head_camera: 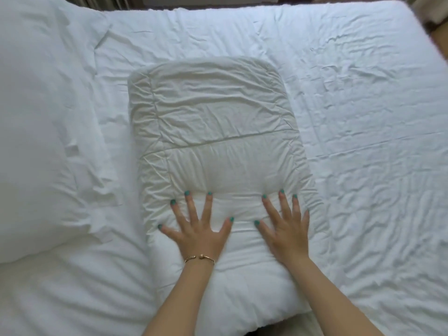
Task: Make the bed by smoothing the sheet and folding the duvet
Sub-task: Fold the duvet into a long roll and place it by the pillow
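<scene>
The sheet (363, 117) covers the whole bed and is the largest thing in view; it lies creased across its right half, with many shallow wrinkles running crosswise, so the smoothing part of the task looks unfinished there. Two pillows (43, 117) sit at the left edge, one behind the other. In the middle, resting on the sheet and reaching down to the near edge of the bed, is the duvet (213, 112), already folded into a thick upright rectangle with a stitched seam crossing it about halfway.

The step in hand seems to be the pressing flat of that folded bundle (the folding itself appears done, or nearly so). The next move likely calls for the palms to slide outward or away along the top to push out trapped air and settle the layers, and after that for attention to the wrinkled sheet on the right.

Both forearms reach in from the bottom of the view and angle slightly toward each other. The left hand (198, 229) lies palm down on the lower part of the duvet, fingers straight and spread wide, holding nothing; a thin gold bracelet (200, 258) circles its wrist. The right hand (286, 229) lies just beside it, also flat and splayed, gripping nothing, its fingertips sinking into the padding. The nails are painted teal.
</scene>
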The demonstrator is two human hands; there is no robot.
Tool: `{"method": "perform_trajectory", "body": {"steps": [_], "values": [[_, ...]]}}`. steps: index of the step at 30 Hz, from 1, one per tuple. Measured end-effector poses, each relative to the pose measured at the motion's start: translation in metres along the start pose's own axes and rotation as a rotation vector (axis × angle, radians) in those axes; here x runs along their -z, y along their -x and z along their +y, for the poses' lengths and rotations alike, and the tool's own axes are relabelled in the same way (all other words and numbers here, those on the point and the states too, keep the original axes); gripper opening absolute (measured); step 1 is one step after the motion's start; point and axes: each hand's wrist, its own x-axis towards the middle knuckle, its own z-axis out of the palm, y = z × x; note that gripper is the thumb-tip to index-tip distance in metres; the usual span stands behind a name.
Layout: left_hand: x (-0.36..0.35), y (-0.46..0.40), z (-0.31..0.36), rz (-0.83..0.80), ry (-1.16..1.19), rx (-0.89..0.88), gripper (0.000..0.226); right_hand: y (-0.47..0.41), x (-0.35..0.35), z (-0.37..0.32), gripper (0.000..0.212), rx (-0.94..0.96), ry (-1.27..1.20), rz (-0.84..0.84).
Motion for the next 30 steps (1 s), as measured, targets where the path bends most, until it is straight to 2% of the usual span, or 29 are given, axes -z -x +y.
{"method": "perform_trajectory", "body": {"steps": [4,8,13,15,18,20,21,24,25,30], "values": [[-0.004,0.012,-0.009,0.051,0.001,-0.043,0.079,0.037,-0.007,0.011,0.065,-0.035,0.006,0.04],[0.001,0.005,-0.01,-0.027,0.023,-0.04,0.082,0.026,0.005,0.002,0.066,-0.039,-0.002,-0.057],[-0.006,-0.002,-0.01,-0.082,0.043,-0.039,0.082,0.019,0.005,0.0,0.065,-0.048,0.002,-0.062],[-0.003,-0.006,-0.004,-0.07,0.065,-0.04,0.08,0.006,0.011,0.0,0.062,-0.088,-0.073,-0.032],[0.009,-0.014,-0.007,0.039,0.16,-0.018,0.066,-0.037,0.035,0.0,0.055,-0.282,-0.335,0.117],[0.021,-0.027,-0.016,0.112,0.267,0.094,0.064,-0.071,0.05,0.006,0.066,-0.352,-0.391,0.182],[0.03,-0.036,-0.022,0.097,0.31,0.188,0.073,-0.086,0.055,0.011,0.077,-0.35,-0.383,0.133],[0.054,-0.064,-0.038,-0.113,0.421,0.392,0.117,-0.115,0.068,0.029,0.107,-0.305,-0.425,-0.192],[0.058,-0.071,-0.043,-0.157,0.461,0.396,0.123,-0.12,0.069,0.036,0.111,-0.275,-0.417,-0.239],[0.055,-0.082,-0.044,-0.165,0.499,0.395,0.128,-0.133,0.073,0.046,0.129,-0.19,-0.369,-0.271]]}}
